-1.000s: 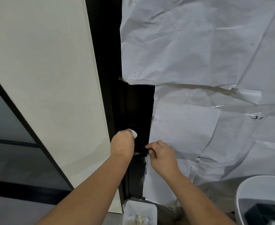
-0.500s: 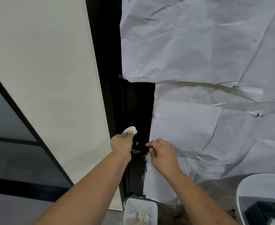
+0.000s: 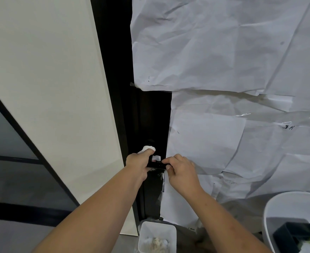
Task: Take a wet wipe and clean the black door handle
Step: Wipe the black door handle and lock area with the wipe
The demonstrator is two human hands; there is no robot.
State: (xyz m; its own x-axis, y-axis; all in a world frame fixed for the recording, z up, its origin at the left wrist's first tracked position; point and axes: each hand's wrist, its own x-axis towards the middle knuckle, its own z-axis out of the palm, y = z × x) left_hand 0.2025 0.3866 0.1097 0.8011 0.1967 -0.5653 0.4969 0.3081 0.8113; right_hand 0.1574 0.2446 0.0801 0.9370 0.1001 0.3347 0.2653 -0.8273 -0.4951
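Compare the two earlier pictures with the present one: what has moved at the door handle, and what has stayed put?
The left hand, holding the white wet wipe, has shifted slightly down and right along the black door handle, and a piece of wipe now shows behind the bar. The right hand keeps pinching the handle's right end. The taped paper sheets and the small white bin are unchanged.

This looks like an indoor doorway in a home or small office, though the view does not settle which. A black door frame [image 3: 114, 70] stands between a plain cream wall panel [image 3: 46, 88] and a surface covered with crumpled white paper sheets [image 3: 223, 52] taped over one another. To the left is a dark-framed glass partition [image 3: 6, 136]. Low down sit a small white bin [image 3: 157, 236] holding crumpled waste and a larger white tub [image 3: 285, 207] with a black box inside.
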